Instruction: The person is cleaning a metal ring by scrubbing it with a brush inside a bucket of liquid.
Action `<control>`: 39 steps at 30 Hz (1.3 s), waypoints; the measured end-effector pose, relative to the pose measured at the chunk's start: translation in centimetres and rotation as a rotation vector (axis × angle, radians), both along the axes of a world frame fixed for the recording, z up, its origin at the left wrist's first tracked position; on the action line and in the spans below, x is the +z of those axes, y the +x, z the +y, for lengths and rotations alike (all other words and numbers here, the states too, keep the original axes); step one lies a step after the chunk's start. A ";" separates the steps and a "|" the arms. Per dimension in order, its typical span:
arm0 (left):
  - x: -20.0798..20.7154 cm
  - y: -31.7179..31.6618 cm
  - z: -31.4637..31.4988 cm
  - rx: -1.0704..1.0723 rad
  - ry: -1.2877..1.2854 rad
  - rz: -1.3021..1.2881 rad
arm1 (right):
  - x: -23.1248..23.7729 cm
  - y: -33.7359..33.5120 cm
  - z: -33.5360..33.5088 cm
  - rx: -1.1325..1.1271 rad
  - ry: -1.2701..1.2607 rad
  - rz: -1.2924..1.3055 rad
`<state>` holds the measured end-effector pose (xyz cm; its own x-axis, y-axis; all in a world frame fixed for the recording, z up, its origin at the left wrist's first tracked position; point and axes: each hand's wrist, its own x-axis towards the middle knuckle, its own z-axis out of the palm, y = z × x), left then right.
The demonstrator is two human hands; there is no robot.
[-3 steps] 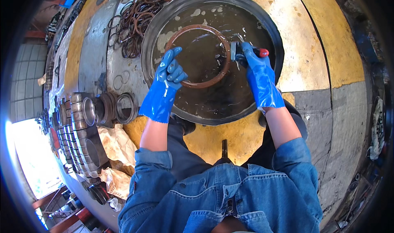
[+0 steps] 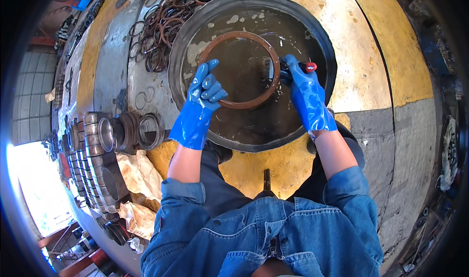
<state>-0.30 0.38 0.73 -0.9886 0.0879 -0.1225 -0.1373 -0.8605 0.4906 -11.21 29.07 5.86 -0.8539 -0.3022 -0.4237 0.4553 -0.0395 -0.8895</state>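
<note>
1. Along the left edge of the floor, a row of metal cylinders [image 2: 100,145] is standing with several loose metal rings [image 2: 151,130] leaning beside them, and crumpled brown paper [image 2: 139,174] is lying just below.
2. Near the top, just beside the upper left rim of the basin, a heap of brown rings [image 2: 163,23] is waiting; none of them is showing any liquid on it, as far as can be told.
3. The round black basin [image 2: 181,57] is sitting on the floor in front of the person, holding shallow dark liquid with pale flecks.
4. The left hand [image 2: 202,94], in a blue glove, is resting on the lower left arc of the large brown ring [image 2: 239,35], fingers spread apart and pressing it flat rather than closing round it.
5. The ring is lying in the middle of the basin, wet.
6. The right hand [image 2: 300,84], also gloved in blue, is closed tight on a red-handled tool [image 2: 309,67], whose working end is meeting the ring's right edge; the tip is too small to make out.
7. Judging by this, one ring is being worked on in the liquid, and the heap is suggesting most of the work is left.
</note>
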 end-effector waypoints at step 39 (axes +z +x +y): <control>13.7 -10.5 -5.8 0.346 -0.655 -0.116 | 0.2 -4.5 2.8 -0.172 -0.003 0.144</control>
